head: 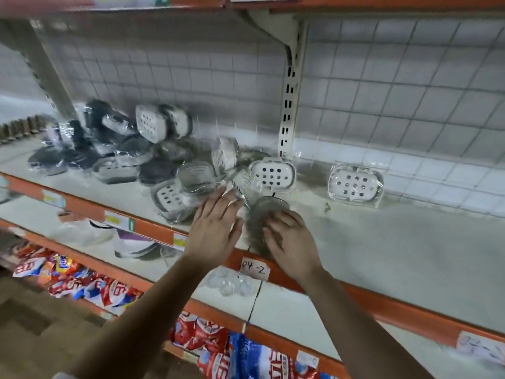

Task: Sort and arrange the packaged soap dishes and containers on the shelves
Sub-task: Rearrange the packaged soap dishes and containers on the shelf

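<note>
Showing sorting on middle shelf (pixel 396 242), w/ handwritten label "04-2" (pixel 254 270) on orange front edge as ref. point.

- **Gray dish** (pixel 266 212): directly above label. Oval, ribbed, wrapped in clear film. Long axis running from label toward back wall, leaning slightly rt.
- **Rt hand** (pixel 291 242): just above-right of label. Fingers (pixel 273 228) bent over near half of gray dish, grasping it, judging through motion blur. Thumb hidden.
- **Lt hand** (pixel 216 228): just above-left of label. Fingers straight and spread, released, tips touching clear wrap at near edge of pile (pixel 153 160). Holding nothing.
- **Pile**: up-left of label. Mixed dark, gray and white dishes, jumbled, no common orientation.
- **White holed dish** (pixel 273 175): further above label, propped on edge, just behind gray dish.
- **Second white dish** (pixel 355 184): up-right of label, alone, well apart from pile, near back wall.

Key relation: gray dish partly under rt palm, remainder extending beyond fingertips away from body, axis approx. in line w/ rt forearm. Rt hand nearer than lt and on it.

Judged step: drawing gray dish clear of clutter toward bare shelf up-right of label, prob. one-handed, lt free to steady pile. Task judged early, most items unsorted.
</note>
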Available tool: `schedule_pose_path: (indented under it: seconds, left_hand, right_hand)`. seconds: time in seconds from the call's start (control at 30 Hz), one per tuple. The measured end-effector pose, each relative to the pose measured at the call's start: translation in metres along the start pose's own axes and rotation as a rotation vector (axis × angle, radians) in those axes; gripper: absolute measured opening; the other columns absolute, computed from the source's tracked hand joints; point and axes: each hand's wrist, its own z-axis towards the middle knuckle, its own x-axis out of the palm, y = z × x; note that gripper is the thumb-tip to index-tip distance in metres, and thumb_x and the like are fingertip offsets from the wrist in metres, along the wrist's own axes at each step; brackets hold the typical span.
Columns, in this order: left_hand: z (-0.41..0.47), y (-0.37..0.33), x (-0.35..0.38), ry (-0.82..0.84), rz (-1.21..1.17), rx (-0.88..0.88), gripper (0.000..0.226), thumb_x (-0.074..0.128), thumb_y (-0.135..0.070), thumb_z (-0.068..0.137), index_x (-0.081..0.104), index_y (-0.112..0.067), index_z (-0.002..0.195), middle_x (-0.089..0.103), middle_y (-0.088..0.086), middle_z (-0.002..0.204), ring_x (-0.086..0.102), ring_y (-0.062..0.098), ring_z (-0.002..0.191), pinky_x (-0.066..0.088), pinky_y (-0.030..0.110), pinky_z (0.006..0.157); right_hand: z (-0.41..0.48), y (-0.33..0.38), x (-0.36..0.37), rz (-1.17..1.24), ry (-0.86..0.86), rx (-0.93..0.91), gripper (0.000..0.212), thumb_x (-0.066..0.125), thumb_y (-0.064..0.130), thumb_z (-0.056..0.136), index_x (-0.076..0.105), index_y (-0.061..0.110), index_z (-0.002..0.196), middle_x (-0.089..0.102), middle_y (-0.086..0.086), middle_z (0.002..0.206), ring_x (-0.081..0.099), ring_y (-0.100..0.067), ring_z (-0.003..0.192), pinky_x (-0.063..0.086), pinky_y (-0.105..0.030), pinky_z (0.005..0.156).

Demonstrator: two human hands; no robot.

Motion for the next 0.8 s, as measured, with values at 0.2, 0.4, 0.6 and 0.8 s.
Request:
schedule_pose_path:
  seconds: [0.2,0.4,0.6,0.8]
  left_hand:
    - [0.017,0.009,0.007,-0.026,-0.030,0.133,0.046,0.038,-0.035,0.095,0.061,-0.011,0.127,0.055,0.010,0.137,0.042,0.029,0.136,0.033,0.047,0.112]
    - [0.033,0.006,0.016,-0.032,0.030,0.210,0.045,0.048,-0.037,0.092,0.061,-0.013,0.128,0.054,0.009,0.138,0.042,0.030,0.136,0.022,0.047,0.115]
    - [0.044,0.005,0.027,-0.011,0.097,0.145,0.058,0.073,-0.047,0.077,0.063,-0.016,0.125,0.055,0.010,0.135,0.050,0.032,0.125,0.023,0.047,0.101]
    - [0.054,0.014,0.034,0.063,0.097,0.107,0.063,0.074,-0.056,0.074,0.066,-0.015,0.121,0.057,0.012,0.133,0.049,0.038,0.124,0.036,0.052,0.101]
  right_hand:
    - [-0.001,-0.002,-0.002,-0.122,-0.057,0.260,0.032,0.056,0.041,0.093,0.063,0.014,0.110,0.058,-0.003,0.118,0.044,-0.025,0.117,0.052,-0.040,0.083]
    - [-0.007,-0.016,-0.012,-0.231,-0.123,0.435,0.061,0.060,0.069,0.074,0.057,0.016,0.103,0.053,-0.001,0.112,0.039,-0.027,0.113,0.052,-0.039,0.075]
    - [-0.019,-0.028,-0.020,-0.283,-0.180,0.553,0.077,0.053,0.081,0.064,0.053,0.017,0.106,0.050,0.001,0.117,0.043,-0.029,0.109,0.051,-0.041,0.076]
    - [-0.023,-0.027,-0.014,-0.279,-0.243,0.480,0.055,0.067,0.057,0.076,0.061,0.020,0.117,0.053,-0.005,0.125,0.048,-0.034,0.114,0.049,-0.042,0.087]
